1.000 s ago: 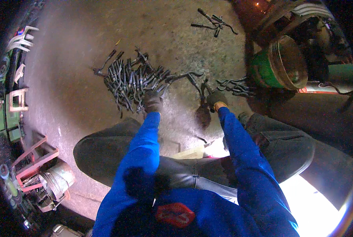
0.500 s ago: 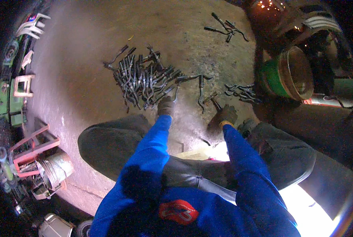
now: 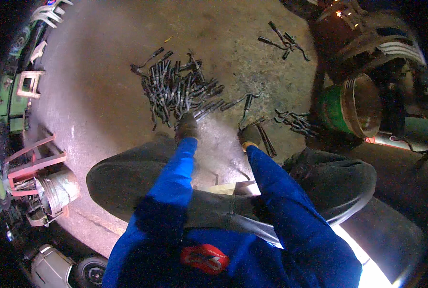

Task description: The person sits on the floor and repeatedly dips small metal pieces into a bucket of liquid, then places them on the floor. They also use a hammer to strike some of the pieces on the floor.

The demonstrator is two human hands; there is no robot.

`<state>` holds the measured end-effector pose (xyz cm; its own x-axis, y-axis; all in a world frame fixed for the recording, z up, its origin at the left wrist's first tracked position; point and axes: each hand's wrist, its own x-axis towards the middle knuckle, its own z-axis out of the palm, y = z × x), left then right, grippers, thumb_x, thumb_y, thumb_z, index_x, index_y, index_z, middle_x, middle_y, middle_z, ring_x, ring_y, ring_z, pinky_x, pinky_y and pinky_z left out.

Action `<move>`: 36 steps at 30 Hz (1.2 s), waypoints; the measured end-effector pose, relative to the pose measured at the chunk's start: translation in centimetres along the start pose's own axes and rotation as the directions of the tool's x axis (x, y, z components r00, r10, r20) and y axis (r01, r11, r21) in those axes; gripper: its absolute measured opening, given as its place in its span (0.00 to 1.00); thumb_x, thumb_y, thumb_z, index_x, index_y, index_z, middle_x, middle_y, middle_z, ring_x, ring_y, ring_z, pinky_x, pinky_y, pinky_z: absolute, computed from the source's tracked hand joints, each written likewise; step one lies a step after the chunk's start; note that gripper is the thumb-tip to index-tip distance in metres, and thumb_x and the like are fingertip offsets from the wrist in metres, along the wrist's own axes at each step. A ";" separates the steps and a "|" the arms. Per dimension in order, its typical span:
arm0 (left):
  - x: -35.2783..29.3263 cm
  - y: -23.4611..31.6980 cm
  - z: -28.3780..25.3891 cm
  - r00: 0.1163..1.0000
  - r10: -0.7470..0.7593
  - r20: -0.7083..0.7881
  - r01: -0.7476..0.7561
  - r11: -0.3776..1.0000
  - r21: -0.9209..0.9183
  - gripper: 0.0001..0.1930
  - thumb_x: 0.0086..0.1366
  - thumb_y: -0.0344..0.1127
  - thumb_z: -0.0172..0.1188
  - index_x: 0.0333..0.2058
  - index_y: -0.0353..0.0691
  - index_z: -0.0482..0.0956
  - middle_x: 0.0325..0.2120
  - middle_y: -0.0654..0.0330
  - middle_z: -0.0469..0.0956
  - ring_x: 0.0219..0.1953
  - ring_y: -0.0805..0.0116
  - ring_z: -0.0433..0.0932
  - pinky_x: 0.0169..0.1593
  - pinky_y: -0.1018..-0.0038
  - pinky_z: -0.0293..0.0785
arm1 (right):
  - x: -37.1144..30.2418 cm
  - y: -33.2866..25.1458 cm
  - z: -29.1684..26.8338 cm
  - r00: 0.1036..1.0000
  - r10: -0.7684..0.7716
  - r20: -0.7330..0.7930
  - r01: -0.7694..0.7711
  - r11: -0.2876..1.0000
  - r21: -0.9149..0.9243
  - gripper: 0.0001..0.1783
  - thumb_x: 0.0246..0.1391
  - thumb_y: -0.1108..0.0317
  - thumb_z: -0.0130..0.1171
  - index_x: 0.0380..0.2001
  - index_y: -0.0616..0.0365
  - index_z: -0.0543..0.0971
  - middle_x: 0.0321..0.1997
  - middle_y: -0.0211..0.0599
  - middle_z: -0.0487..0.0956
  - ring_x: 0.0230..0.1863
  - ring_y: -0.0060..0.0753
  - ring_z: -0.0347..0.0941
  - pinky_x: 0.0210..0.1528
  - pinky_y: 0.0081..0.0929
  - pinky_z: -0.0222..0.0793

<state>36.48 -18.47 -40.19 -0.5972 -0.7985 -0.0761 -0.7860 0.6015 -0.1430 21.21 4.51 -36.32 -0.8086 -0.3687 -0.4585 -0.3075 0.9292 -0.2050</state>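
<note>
Right of the bar pile, a lone bar points lengthwise away from our nearer right hand, our left hand at the pile's edge, though we cannot tell either's opening or hold.

Blue long-sleeved top, red rounded patch with pale marking on front. Dark grey trousers, seams showing. Left hand and right hand in dark gloves; yellow-orange cuff at right wrist.

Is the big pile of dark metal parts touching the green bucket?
Apart: the head view shows floor between the pile and the bucket.
</note>
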 end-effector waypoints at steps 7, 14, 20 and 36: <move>-0.7 -2.0 2.0 0.878 0.183 -0.442 -0.109 0.976 0.188 0.12 0.65 0.39 0.50 0.44 0.44 0.77 0.31 0.56 0.80 0.35 0.53 0.80 0.32 0.59 0.77 | -3.0 -4.7 -9.1 0.908 -0.207 0.364 0.291 0.937 -0.192 0.18 0.56 0.56 0.50 0.44 0.53 0.80 0.46 0.46 0.80 0.47 0.51 0.77 0.47 0.48 0.74; -1.6 2.5 -4.9 1.000 -0.026 -0.006 0.025 0.987 -0.158 0.18 0.67 0.42 0.49 0.52 0.41 0.72 0.29 0.54 0.81 0.32 0.54 0.81 0.32 0.58 0.76 | 1.7 -0.1 -13.5 0.971 -0.062 0.230 0.147 0.916 -0.373 0.16 0.55 0.58 0.51 0.43 0.51 0.80 0.42 0.45 0.81 0.43 0.52 0.79 0.46 0.48 0.75; -1.7 1.0 -1.7 0.971 -0.236 0.032 0.237 0.946 -0.219 0.21 0.65 0.43 0.50 0.53 0.39 0.70 0.39 0.51 0.80 0.38 0.53 0.80 0.40 0.56 0.75 | 6.8 -0.1 -21.1 0.867 -0.494 -0.068 0.417 0.792 -0.446 0.11 0.53 0.62 0.53 0.35 0.52 0.81 0.36 0.46 0.81 0.37 0.53 0.79 0.39 0.47 0.75; -2.7 -0.6 -5.4 0.963 -0.047 0.265 0.170 0.869 -0.465 0.27 0.56 0.50 0.62 0.51 0.45 0.73 0.42 0.45 0.78 0.45 0.44 0.77 0.50 0.52 0.72 | 14.8 -2.1 -15.0 0.652 -0.730 0.206 0.752 0.658 -0.044 0.15 0.51 0.62 0.57 0.43 0.46 0.81 0.43 0.44 0.80 0.44 0.52 0.76 0.48 0.44 0.72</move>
<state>37.65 -16.56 -34.55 -0.4963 -0.8039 -0.3277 -0.8587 0.3988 0.3220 2.34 -2.58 -29.74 -0.1989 -0.9237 -0.3274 -0.8321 0.3357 -0.4415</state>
